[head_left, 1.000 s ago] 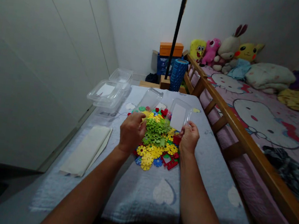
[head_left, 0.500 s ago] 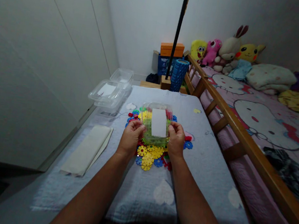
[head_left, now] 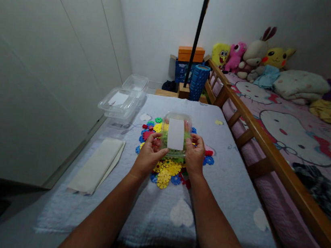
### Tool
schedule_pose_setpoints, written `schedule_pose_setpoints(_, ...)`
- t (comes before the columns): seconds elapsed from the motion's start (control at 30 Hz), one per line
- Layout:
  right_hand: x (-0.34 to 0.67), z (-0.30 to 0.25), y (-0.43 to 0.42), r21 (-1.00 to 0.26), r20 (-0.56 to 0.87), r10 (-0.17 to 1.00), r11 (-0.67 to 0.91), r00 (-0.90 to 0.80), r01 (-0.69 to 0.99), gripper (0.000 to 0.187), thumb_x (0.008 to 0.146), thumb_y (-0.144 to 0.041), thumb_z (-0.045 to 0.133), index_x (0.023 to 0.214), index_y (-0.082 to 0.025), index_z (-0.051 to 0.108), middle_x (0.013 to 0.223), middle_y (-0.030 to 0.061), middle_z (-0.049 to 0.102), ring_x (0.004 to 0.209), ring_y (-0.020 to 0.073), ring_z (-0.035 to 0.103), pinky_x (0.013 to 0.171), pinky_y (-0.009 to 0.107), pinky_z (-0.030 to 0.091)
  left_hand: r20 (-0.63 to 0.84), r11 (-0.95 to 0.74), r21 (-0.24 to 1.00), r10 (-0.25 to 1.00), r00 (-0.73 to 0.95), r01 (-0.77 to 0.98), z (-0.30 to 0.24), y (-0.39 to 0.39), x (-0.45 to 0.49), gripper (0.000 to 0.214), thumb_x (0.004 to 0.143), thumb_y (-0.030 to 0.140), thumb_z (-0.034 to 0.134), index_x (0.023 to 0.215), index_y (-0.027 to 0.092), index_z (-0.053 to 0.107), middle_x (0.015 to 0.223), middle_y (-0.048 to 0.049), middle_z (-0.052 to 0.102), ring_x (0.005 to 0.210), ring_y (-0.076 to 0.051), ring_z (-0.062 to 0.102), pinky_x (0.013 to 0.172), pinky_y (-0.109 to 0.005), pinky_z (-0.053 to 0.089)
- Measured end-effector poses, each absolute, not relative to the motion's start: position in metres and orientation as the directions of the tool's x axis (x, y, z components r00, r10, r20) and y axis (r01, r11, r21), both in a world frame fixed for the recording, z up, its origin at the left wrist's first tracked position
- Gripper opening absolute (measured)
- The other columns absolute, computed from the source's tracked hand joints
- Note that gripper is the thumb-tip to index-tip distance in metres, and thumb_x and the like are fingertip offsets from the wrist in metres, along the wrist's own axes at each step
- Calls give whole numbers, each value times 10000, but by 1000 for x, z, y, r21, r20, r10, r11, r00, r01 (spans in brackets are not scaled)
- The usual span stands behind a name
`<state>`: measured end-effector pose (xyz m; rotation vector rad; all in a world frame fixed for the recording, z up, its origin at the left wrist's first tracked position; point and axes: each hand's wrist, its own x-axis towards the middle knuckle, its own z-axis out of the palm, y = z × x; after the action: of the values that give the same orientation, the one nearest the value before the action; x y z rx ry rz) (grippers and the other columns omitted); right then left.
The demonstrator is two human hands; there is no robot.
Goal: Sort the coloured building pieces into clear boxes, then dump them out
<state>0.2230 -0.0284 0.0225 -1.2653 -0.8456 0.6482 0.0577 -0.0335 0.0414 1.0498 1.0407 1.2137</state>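
Observation:
A clear plastic container (head_left: 189, 124) with a white label (head_left: 176, 134) on top is held between my two hands above the middle of the table. Green pieces show through its walls. My left hand (head_left: 149, 152) grips the left side, its thumb at the near left corner. On the right side, my right hand (head_left: 195, 154) closes its thumb and fingers on the edge. Beneath and around the container lies a pile of toothed plastic discs (head_left: 165, 174) in yellow, blue, red and green, partly hidden by it.
Several clear containers (head_left: 121, 104) stand at the table's far left, one bearing a white paper. A folded pale cloth (head_left: 97, 168) lies at left. A wooden bed rail (head_left: 258, 156) runs along the right, and a white cabinet (head_left: 45, 84) along the left. Behind stands a black pole (head_left: 197, 34).
My left hand has shifted its hold, with the thumb now further right along the near edge. The container has turned slightly and moved a little to the right.

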Motion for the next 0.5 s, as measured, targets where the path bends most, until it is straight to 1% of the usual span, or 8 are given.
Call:
schedule_pose_setpoints(0.1, 223, 20, -27, -976, 178, 834, 217, 523, -14, 415, 768, -474, 731, 1075, -226, 605, 778, -62, 556, 656, 122, 549, 606, 235, 466, -63, 78, 962, 996, 64, -263, 46, -35, 57, 647, 623, 278, 862, 1200, 226, 576, 725, 93, 509, 615, -97, 545, 624, -229, 488)
schedule_pose_setpoints(0.2, 222, 20, -26, -972, 163, 860, 225, 483, -72, 461, 748, -487, 769, 1087, -238, 579, 711, -88, 531, 610, 116, 532, 578, 223, 448, -75, 82, 944, 997, 33, -320, 49, -34, 54, 631, 608, 300, 874, 1164, 221, 588, 705, 95, 520, 592, -99, 545, 609, -234, 494)
schedule_pose_setpoints(0.33, 219, 22, -31, -983, 65, 947, 116, 314, -144, 487, 794, -573, 725, 1119, -252, 555, 598, -107, 527, 505, 126, 500, 492, 224, 389, -87, 79, 929, 996, -7, -361, 49, -30, 51, 614, 591, 300, 875, 1133, 219, 600, 675, 98, 533, 573, -100, 560, 608, -232, 494)
schedule_pose_setpoints(0.4, 216, 22, -34, -987, 47, 965, 85, 258, -137, 508, 803, -574, 722, 1163, -252, 564, 568, -107, 527, 488, 132, 503, 473, 225, 372, -76, 54, 930, 996, -46, -363, 48, -29, 50, 613, 597, 299, 868, 1143, 219, 599, 667, 97, 542, 582, -107, 580, 605, -227, 493)
schedule_pose_setpoints(0.5, 213, 20, -37, -991, 86, 962, 109, 259, -78, 531, 815, -518, 731, 1248, -250, 580, 564, -106, 537, 488, 129, 507, 468, 219, 365, -63, 23, 936, 993, -101, -352, 45, -29, 52, 600, 605, 316, 869, 1129, 212, 596, 693, 81, 588, 615, -123, 623, 599, -224, 498)
